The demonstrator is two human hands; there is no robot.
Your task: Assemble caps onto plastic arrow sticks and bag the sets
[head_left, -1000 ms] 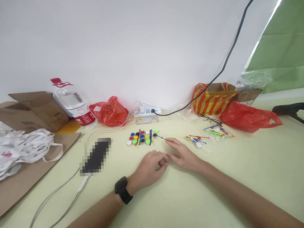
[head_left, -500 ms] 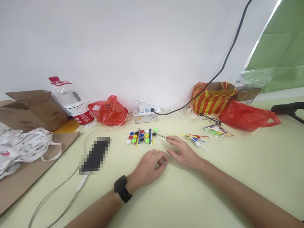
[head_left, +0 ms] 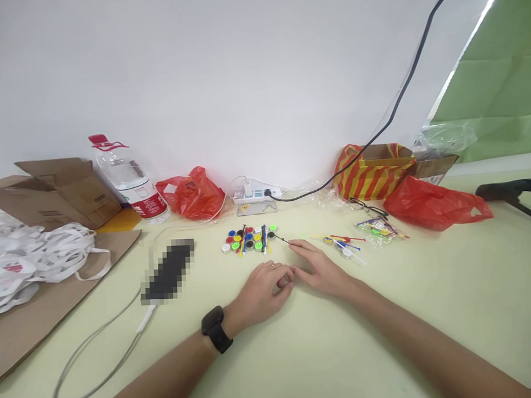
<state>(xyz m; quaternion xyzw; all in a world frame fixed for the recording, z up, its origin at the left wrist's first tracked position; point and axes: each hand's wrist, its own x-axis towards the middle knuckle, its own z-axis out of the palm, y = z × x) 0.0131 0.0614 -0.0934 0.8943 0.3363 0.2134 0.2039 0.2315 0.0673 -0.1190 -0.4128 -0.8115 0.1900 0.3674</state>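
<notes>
My left hand (head_left: 266,289), with a ring and a black watch (head_left: 216,328), rests on the table with its fingers curled in; I see nothing in them. Beside it lies my right hand (head_left: 322,269), fingers stretched out and thumb apart, the thumb tip close to the left fingers. Its index fingertip meets the near end of a thin black plastic stick (head_left: 283,239). Small round discs (head_left: 235,246) in several colours stand in rows beyond my left hand, with coloured sticks (head_left: 264,237) lying across them. More sticks (head_left: 343,239) and discs (head_left: 346,253) lie right of my right hand.
A phone-like blurred dark object (head_left: 167,272) with a cable lies left. Behind are a cardboard box (head_left: 69,194), a bottle (head_left: 137,189), a red bag (head_left: 198,195), a power strip (head_left: 256,192) and a striped bag (head_left: 369,178). A clear packet (head_left: 382,230) lies right.
The view has shifted very slightly. My right thumb has come closer to my left fingers. The discs and sticks keep their arrangement.
</notes>
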